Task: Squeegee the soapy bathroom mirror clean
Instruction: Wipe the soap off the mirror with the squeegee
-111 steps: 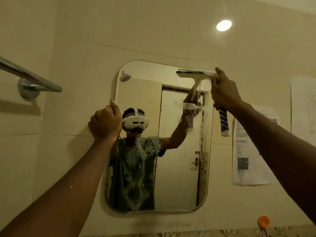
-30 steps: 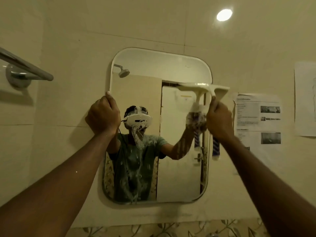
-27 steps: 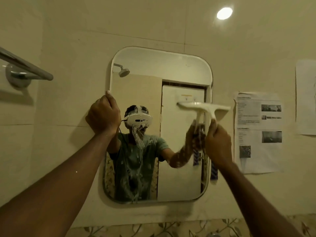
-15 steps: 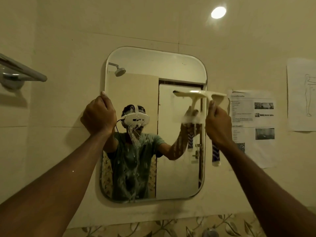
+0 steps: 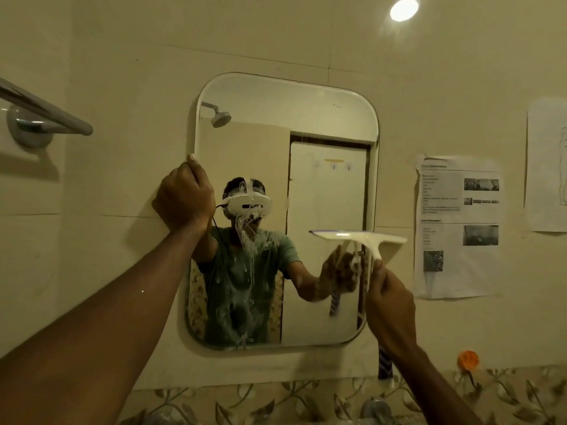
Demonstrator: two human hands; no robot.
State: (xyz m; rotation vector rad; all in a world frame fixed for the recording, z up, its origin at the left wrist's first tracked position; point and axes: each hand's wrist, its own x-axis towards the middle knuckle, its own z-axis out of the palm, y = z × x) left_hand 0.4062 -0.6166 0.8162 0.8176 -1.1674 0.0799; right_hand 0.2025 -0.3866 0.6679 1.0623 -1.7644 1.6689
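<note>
Mirror [image 5: 306, 118] is hanging on the tiled wall, and a soap streak [image 5: 245, 240] is running down its centre-left. Squeegee [image 5: 359, 237] is meeting the glass at the right edge, about mid-height, with its blade overhanging the frame. Right grip [image 5: 388, 305] is wrapping the handle just under the head. Left grip [image 5: 184, 200] is curling over the mirror's left edge.

Risks:
- The overhanging blade is likely riding the rim, lifting and leaving lines.
- The wet handle may be slipping.
- The centre suds are going unwiped.
</note>
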